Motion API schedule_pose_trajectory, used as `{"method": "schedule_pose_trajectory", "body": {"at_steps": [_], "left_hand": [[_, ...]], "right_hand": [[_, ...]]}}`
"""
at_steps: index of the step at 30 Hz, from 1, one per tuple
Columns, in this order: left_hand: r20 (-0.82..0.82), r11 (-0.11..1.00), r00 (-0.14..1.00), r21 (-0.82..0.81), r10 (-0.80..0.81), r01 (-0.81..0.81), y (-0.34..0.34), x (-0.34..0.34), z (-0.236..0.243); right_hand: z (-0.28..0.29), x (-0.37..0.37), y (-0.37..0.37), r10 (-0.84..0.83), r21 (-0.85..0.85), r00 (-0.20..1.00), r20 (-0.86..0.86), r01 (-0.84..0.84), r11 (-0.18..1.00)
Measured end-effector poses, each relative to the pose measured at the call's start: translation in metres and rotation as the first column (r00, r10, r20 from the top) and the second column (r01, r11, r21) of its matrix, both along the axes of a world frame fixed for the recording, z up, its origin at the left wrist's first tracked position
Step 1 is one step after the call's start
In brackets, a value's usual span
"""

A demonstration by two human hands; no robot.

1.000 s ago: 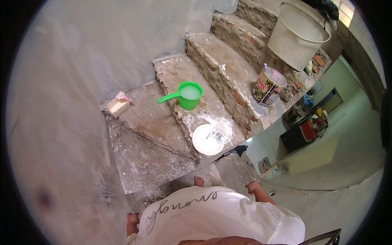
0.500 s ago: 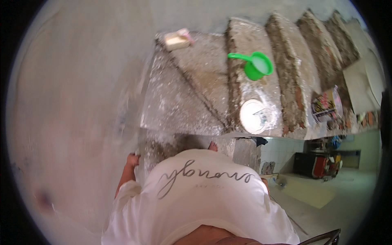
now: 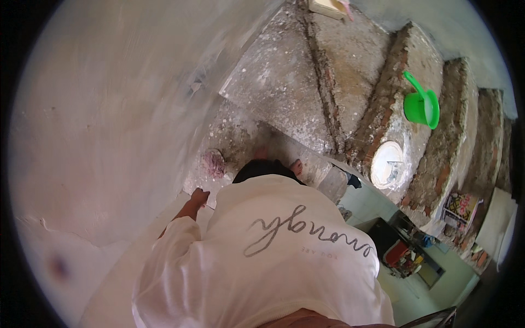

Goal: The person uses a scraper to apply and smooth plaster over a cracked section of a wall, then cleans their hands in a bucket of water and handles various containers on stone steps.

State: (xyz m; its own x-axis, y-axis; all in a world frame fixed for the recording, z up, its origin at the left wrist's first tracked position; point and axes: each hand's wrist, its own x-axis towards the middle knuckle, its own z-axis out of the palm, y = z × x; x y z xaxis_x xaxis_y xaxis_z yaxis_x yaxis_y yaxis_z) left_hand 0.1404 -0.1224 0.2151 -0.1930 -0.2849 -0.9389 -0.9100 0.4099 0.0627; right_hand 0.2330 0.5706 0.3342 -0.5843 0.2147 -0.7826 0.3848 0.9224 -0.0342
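Observation:
My left hand (image 3: 200, 197) hangs low beside my white shirt, close to the pale wall. Its fingers look curled; what they hold, if anything, is hidden. Just beyond it, a pinkish, shaggy clump (image 3: 213, 163) lies on the lower step. My right hand is out of sight, behind the shirt or outside the picture. Up the rough stairs to the right stands a green dipper (image 3: 421, 108), its handle pointing away. Nearer than the dipper, a round white lid or shallow tub (image 3: 387, 165) with grey smears rests on the same step.
Rough, white-spattered steps (image 3: 273, 82) climb to the right, with broken edges. A pale block with something pink (image 3: 329, 7) sits at the far top. A printed bucket (image 3: 460, 209) stands on a higher step. Below the stairs' open side are a tiled room and a dark cabinet (image 3: 391, 240).
The view has turned, so the stairs now slant down to the right. The pinkish clump has come into sight. My left hand appears farther right and a little higher in the picture.

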Motion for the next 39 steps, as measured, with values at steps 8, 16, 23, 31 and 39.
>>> {"method": "schedule_pose_trajectory", "body": {"at_steps": [8, 16, 23, 31, 39], "left_hand": [[0.053, 0.977, 0.98, 0.077, 0.194, -0.198, 0.031, 0.044, 0.001], [0.319, 0.631, 0.59, -0.032, 0.741, -0.775, 0.14, 0.165, 0.019], [0.321, 0.568, 0.522, -0.065, 0.79, -0.82, 0.195, 0.244, 0.042], [0.28, 0.587, 0.547, -0.081, 0.789, -0.806, 0.207, 0.256, 0.047], [0.215, 0.637, 0.607, -0.111, 0.765, -0.763, 0.211, 0.236, 0.042]], "right_hand": [[0.0, -0.035, 0.06, 0.755, 0.073, 0.656, -0.014, -0.752, 0.655], [0.053, -0.147, -0.013, -0.381, -0.248, 0.924, -0.035, 0.361, 0.899], [0.026, -0.148, 0.002, -0.216, -0.207, 0.976, -0.032, 0.205, 0.957], [0.006, -0.139, 0.012, -0.16, -0.189, 0.987, -0.024, 0.152, 0.97], [-0.014, -0.127, 0.032, -0.068, -0.178, 0.997, -0.038, 0.06, 0.982]]}}
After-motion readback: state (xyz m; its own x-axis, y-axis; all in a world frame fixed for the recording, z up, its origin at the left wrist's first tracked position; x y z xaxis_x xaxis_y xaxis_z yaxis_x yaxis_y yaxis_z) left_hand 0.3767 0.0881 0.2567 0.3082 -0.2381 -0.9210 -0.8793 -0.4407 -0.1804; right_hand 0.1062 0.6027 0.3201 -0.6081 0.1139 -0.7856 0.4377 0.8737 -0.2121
